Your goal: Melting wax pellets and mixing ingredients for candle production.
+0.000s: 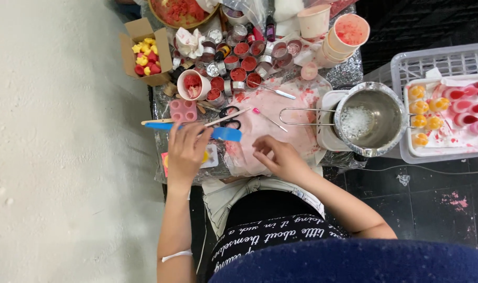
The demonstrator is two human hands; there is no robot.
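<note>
My left hand [186,149] rests on the near edge of a small foil-covered table [354,68], its fingers on the handle of a blue spatula [226,133] that lies flat. A thin wooden stick [228,116] and black scissors [230,123] lie just beyond the fingers. My right hand [278,157] sits on a pink-stained white sheet [265,112], fingers curled and pinching, but I cannot make out anything between them. A pink-tipped stick [268,118] lies close above it.
A steel pot [370,120] with white flakes stands to the right, handle pointing left. Several small tins of red wax [241,63], a pink mould [183,110], stacked paper cups [344,36], a cardboard box of wax shapes [144,55] and a white crate with moulded pieces [448,112] surround it.
</note>
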